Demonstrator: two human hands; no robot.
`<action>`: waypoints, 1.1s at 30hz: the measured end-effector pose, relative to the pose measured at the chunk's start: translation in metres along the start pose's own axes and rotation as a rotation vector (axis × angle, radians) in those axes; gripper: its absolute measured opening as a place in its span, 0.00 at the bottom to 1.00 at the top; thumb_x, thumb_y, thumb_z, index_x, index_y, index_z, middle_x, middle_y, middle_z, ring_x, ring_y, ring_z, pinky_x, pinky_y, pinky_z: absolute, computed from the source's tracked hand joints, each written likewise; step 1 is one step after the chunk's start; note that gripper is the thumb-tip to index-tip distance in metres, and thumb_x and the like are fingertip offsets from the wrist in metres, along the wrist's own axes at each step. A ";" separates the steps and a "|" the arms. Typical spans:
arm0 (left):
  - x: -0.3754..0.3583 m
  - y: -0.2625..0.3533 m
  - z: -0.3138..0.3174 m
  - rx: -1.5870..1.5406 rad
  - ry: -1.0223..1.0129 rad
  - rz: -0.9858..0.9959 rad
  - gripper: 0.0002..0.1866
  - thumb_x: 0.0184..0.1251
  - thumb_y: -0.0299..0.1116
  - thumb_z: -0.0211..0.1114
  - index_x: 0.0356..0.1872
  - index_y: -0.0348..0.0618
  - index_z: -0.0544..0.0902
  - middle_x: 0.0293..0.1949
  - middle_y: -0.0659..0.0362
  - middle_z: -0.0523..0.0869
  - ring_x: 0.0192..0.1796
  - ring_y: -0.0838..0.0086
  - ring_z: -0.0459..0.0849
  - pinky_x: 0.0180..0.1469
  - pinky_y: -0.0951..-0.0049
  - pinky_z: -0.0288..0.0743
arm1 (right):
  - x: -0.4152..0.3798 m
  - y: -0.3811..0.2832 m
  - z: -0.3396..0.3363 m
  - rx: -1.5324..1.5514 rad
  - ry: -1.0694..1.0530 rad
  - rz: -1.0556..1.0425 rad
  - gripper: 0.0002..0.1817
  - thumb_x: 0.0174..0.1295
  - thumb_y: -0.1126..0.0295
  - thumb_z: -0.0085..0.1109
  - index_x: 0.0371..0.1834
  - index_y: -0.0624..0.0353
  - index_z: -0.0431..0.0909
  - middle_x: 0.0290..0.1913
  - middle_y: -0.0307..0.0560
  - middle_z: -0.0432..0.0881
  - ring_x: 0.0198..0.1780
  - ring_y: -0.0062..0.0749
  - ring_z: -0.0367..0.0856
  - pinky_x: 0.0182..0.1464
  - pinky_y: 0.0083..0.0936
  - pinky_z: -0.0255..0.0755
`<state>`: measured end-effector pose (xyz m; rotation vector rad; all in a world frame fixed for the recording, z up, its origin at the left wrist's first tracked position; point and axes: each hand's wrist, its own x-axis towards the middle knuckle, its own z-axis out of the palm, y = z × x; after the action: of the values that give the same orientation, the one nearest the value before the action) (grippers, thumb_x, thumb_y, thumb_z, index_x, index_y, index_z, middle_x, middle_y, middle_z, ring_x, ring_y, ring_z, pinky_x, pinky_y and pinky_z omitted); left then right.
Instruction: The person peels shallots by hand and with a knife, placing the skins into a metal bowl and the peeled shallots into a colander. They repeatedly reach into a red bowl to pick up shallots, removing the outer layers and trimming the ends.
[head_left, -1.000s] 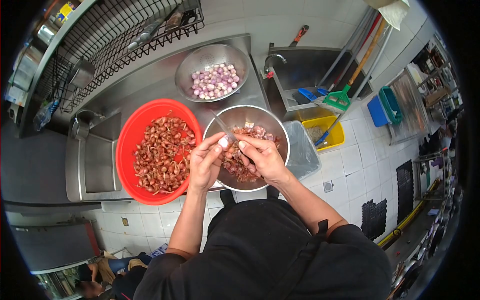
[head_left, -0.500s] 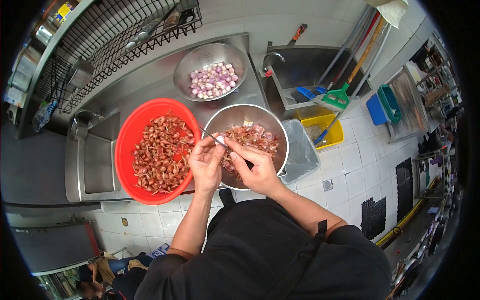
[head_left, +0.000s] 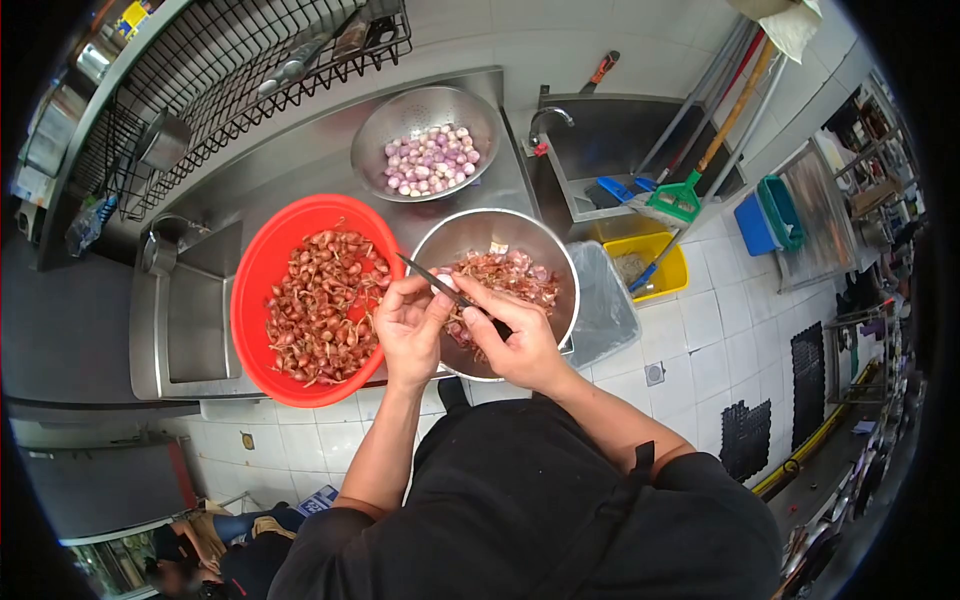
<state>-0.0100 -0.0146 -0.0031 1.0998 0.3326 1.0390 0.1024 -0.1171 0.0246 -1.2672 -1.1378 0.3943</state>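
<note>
Pinching a pale shallot, the left hand has its fingers clamped over the bowl's left edge; the right hand has its fingers clamped on a knife, blade at the shallot. A red basin and the bowl line the counter's front edge.

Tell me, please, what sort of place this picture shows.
Probably a commercial kitchen: there are a large, round red plastic basin of reddish unpeeled shallots, a round perforated metal colander of pale purple peeled shallots, and a rectangular metal sink.
</note>
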 end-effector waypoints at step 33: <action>0.005 0.020 -0.007 -0.289 -0.046 -0.268 0.19 0.69 0.18 0.62 0.59 0.32 0.75 0.52 0.49 0.84 0.54 0.68 0.85 0.60 0.67 0.81 | 0.005 -0.002 -0.006 0.334 -0.025 0.442 0.17 0.72 0.73 0.55 0.61 0.69 0.78 0.52 0.48 0.86 0.49 0.20 0.81 0.54 0.20 0.74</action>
<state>-0.0228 -0.0045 0.0121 0.7928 0.2742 0.7936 0.1089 -0.1168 0.0292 -1.2096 -0.7637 0.8933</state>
